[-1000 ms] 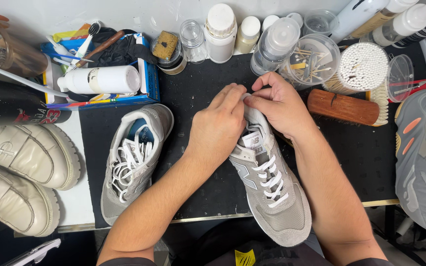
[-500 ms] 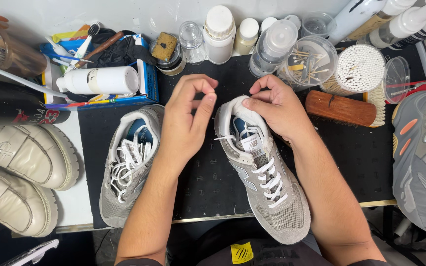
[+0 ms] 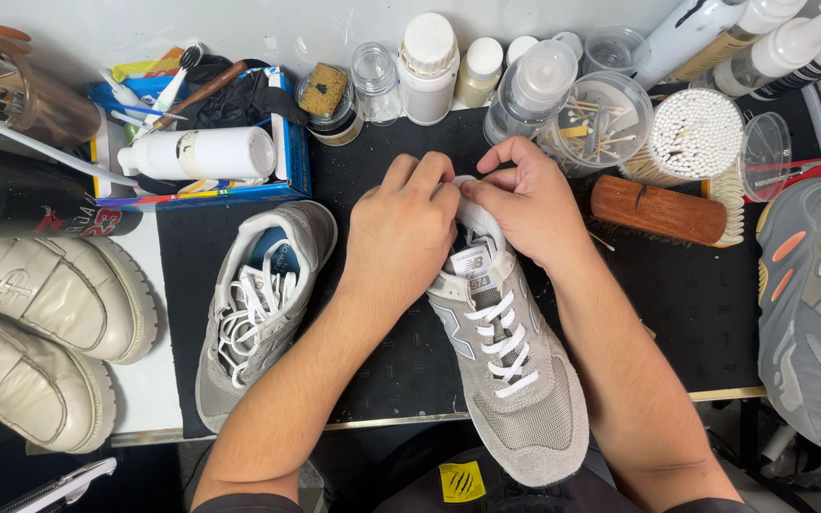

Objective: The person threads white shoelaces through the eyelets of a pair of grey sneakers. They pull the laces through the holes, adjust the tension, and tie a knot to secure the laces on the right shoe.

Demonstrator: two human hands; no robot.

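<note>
A grey suede sneaker with white laces [image 3: 515,380] lies toe toward me on the black mat [image 3: 677,304]. My left hand [image 3: 401,233] and my right hand [image 3: 525,199] meet over its heel opening, fingers pinched on the white lace ends at the top of the tongue. The collar of the shoe is mostly hidden under both hands. A second matching grey sneaker [image 3: 258,304] lies to the left of my left forearm, its laces loose and untied.
Two cream leather loafers [image 3: 40,332] sit at the left edge. A wooden brush [image 3: 662,209], a tub of cotton swabs [image 3: 696,133], several bottles and jars [image 3: 429,66] and a blue tray with a white tube [image 3: 201,157] line the back. A grey-orange sneaker [image 3: 814,304] lies at right.
My left hand moved right from the gap between the two shoes and joined my right hand over the heel opening of the laced sneaker. The shoe has barely shifted.
</note>
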